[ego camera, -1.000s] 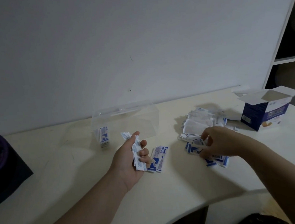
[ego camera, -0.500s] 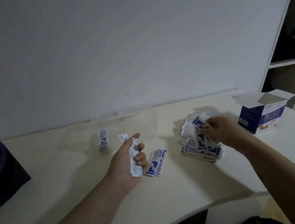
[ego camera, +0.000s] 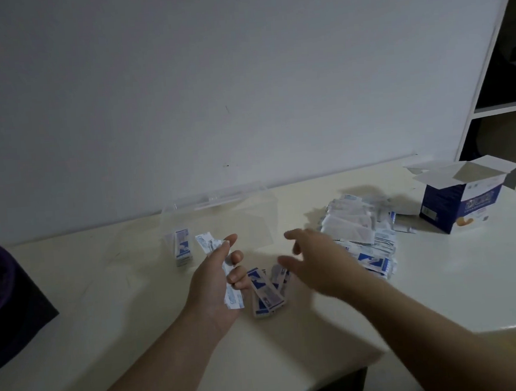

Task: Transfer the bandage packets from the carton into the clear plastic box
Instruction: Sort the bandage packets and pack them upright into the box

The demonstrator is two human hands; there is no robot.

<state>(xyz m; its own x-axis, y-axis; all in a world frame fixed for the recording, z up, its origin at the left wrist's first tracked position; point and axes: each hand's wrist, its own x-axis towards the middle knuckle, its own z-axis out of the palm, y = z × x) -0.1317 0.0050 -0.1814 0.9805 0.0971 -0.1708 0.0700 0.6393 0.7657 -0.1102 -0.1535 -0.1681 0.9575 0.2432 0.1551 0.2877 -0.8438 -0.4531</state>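
A cream tabletop (ego camera: 443, 288) is filling the lower half of the frame and meeting a plain white wall (ego camera: 179, 78) behind it. A dark, purple-topped object (ego camera: 9, 307) is sitting at the left edge. A white shelf unit (ego camera: 503, 109) is standing at the upper right.

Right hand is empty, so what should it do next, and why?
Probably drop onto the small packet pile and pinch some up. The right hand hovers open just beside it, while the left hand holds a bundle.
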